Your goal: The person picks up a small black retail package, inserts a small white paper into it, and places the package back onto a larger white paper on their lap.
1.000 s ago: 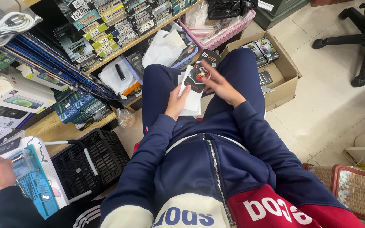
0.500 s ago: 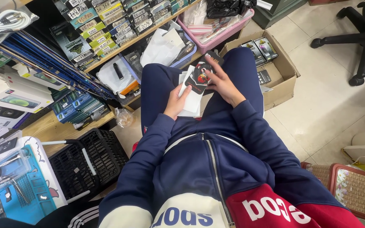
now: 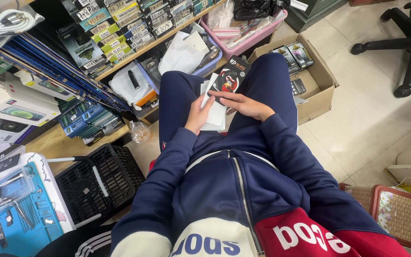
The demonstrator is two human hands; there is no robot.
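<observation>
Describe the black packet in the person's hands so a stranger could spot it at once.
Start at the person's lap, between the two dark blue trouser legs. There the left hand holds a stack of white envelopes, and the right hand rests on the black packet lying on top of that stack. It is the only dark, glossy, red-printed packet there; everything beneath it is plain white.

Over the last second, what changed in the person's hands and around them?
The black flat package now stands more upright above the white packets, lifted by the right hand. The arm at lower left a second ago is gone. The left hand still grips the white packets; shelves and cardboard box unchanged.
</observation>
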